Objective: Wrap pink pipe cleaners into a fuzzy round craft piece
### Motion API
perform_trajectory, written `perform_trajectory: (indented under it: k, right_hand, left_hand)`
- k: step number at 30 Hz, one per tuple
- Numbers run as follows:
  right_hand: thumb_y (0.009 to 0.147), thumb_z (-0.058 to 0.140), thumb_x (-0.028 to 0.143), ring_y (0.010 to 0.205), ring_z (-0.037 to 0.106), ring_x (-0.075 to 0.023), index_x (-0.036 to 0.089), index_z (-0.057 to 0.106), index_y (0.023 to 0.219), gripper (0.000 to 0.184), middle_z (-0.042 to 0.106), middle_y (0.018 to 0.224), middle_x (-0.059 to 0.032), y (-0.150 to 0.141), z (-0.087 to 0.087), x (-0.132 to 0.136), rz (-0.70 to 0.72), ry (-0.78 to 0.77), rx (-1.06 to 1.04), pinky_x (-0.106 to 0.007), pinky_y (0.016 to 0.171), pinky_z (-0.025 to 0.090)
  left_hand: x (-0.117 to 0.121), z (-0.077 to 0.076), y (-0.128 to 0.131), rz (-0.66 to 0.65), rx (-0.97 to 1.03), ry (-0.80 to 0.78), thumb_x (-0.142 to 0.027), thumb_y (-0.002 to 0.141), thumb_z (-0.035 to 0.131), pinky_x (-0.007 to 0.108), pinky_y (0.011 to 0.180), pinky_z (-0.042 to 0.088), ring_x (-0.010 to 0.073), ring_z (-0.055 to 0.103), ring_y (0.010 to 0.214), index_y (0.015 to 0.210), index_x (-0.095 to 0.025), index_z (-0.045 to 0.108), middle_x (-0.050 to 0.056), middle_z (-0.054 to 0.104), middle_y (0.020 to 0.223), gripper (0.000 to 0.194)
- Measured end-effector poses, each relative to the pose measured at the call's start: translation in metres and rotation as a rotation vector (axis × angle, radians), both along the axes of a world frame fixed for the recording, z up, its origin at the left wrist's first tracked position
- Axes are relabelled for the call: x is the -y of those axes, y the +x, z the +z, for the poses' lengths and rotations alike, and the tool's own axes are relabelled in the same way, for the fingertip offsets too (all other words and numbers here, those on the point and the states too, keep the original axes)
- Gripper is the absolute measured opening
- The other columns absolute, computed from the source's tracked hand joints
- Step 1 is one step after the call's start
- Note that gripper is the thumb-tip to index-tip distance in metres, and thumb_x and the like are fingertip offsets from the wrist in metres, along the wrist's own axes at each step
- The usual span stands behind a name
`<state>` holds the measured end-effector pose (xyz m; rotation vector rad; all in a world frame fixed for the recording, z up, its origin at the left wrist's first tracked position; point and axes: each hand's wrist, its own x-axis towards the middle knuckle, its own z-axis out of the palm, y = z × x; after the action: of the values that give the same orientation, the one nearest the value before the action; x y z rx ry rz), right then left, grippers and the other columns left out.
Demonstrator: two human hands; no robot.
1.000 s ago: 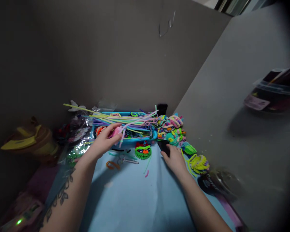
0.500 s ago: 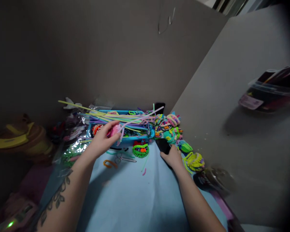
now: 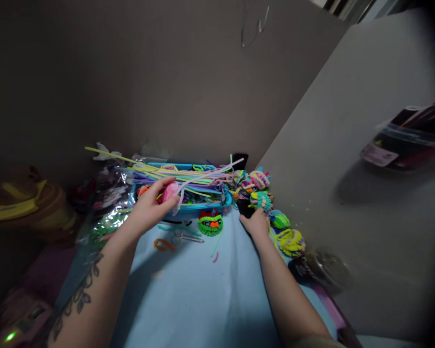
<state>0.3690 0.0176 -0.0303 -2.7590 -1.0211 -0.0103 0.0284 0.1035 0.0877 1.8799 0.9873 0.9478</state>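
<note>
My left hand (image 3: 149, 208) is closed around a pink fuzzy pipe-cleaner piece (image 3: 171, 192), with pale strands sticking out of it, above the front of a blue tray (image 3: 199, 209). Long pastel pipe cleaners (image 3: 155, 170) lie across that tray. My right hand (image 3: 256, 223) grips a flat black phone (image 3: 244, 207), partly hidden, beside the tray's right end and against several colourful pipe-cleaner figures (image 3: 260, 199). Between my hands, a green and red bird-like figure (image 3: 210, 224) sits on the blue cloth (image 3: 188, 290).
Scissors (image 3: 188, 238) and an orange pipe-cleaner loop (image 3: 163, 245) lie before the tray. Clear plastic bags (image 3: 112, 198) crowd the left. A yellow-green bundle (image 3: 290, 242) and a lying jar (image 3: 322, 270) are at the right. Walls rise behind and right, with a hanging container (image 3: 402, 140).
My right hand has moved the phone slightly farther back, closer in among the colourful figures. My left hand still holds the pink piece, almost in the same place.
</note>
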Motion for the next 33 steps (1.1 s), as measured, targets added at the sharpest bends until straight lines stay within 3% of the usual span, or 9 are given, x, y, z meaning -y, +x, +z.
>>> perform_trajectory:
  k: [5,13,16,20,23,26,29,31,33]
  right_hand:
    - [0.074,0.061,0.053,0.111,0.055,-0.0378,0.002,0.047,0.119,0.070,0.058,0.116,-0.0262,0.002,0.010,0.000,0.076,-0.022,-0.041,-0.042,0.088,0.044]
    - [0.083,0.044,0.019,0.107,0.055,-0.0287,0.011,0.051,0.115,0.034,0.063,0.110,-0.0162,-0.007,-0.006,0.079,0.332,0.163,-0.009,-0.037,0.093,0.042]
    - [0.081,0.044,0.015,0.111,0.054,-0.0280,0.010,0.050,0.118,0.038,0.062,0.113,-0.0163,-0.006,-0.014,0.072,0.340,0.176,-0.042,-0.036,0.097,0.041]
    - [0.081,0.044,0.014,0.121,0.047,-0.0292,0.008,0.048,0.125,0.045,0.058,0.122,-0.0190,-0.008,-0.004,0.031,0.366,0.204,-0.139,-0.040,0.103,0.037]
    - [0.081,0.047,0.019,0.120,0.047,-0.0288,0.010,0.053,0.119,0.040,0.058,0.121,-0.0171,-0.037,0.012,0.013,0.508,0.435,-0.236,-0.046,0.105,0.034]
    - [0.088,0.047,0.032,0.106,0.056,-0.0220,0.019,0.057,0.110,0.027,0.060,0.111,-0.0098,-0.092,0.024,0.018,0.651,0.753,-0.581,-0.040,0.096,0.044]
    - [0.085,0.057,0.040,0.112,0.054,-0.0203,0.023,0.055,0.116,0.035,0.055,0.119,-0.0089,-0.146,0.025,0.033,0.831,0.853,-0.940,-0.034,0.094,0.046]
    - [0.081,0.063,0.045,0.113,0.054,-0.0205,0.025,0.054,0.120,0.044,0.052,0.122,-0.0086,-0.166,0.021,0.041,0.843,0.886,-1.083,-0.032,0.092,0.047]
    - [0.080,0.065,0.045,0.111,0.054,-0.0200,0.025,0.060,0.110,0.036,0.053,0.118,-0.0078,-0.172,0.017,0.046,0.828,0.894,-1.129,-0.031,0.090,0.047]
  left_hand:
    - [0.001,0.001,0.000,0.009,-0.018,0.013,-0.040,0.079,0.058,0.044,0.100,0.044,0.0262,0.056,0.114,0.129,-0.020,0.051,0.010,0.057,0.129,0.054]
    - [0.004,0.001,0.003,-0.001,-0.049,0.029,-0.043,0.080,0.058,0.042,0.099,0.044,0.0268,0.056,0.114,0.128,-0.021,0.052,0.008,0.057,0.128,0.053]
    - [0.006,0.004,0.006,0.004,-0.067,0.032,-0.044,0.079,0.059,0.042,0.099,0.045,0.0273,0.056,0.113,0.127,-0.021,0.053,0.008,0.057,0.127,0.054]
    - [0.014,0.003,0.013,0.023,-0.064,0.046,-0.045,0.078,0.058,0.041,0.099,0.045,0.0277,0.056,0.113,0.126,-0.018,0.052,0.010,0.058,0.126,0.056]
    - [0.027,-0.011,0.018,0.102,-0.075,0.078,-0.044,0.078,0.058,0.043,0.101,0.043,0.0281,0.054,0.117,0.123,-0.016,0.052,0.012,0.057,0.126,0.053]
    - [0.051,-0.037,0.022,0.218,-0.050,0.160,-0.040,0.081,0.056,0.044,0.104,0.040,0.0270,0.051,0.120,0.123,-0.019,0.049,0.012,0.055,0.128,0.048]
    - [0.080,-0.063,0.022,0.257,-0.056,0.253,-0.035,0.084,0.056,0.045,0.104,0.040,0.0270,0.049,0.123,0.126,-0.020,0.045,0.012,0.052,0.130,0.046]
    - [0.095,-0.076,0.020,0.229,-0.066,0.288,-0.032,0.085,0.056,0.047,0.104,0.040,0.0276,0.047,0.125,0.128,-0.021,0.043,0.013,0.050,0.132,0.047]
    - [0.103,-0.086,0.018,0.209,-0.073,0.314,-0.030,0.085,0.057,0.048,0.103,0.041,0.0275,0.047,0.125,0.130,-0.022,0.042,0.014,0.049,0.133,0.048]
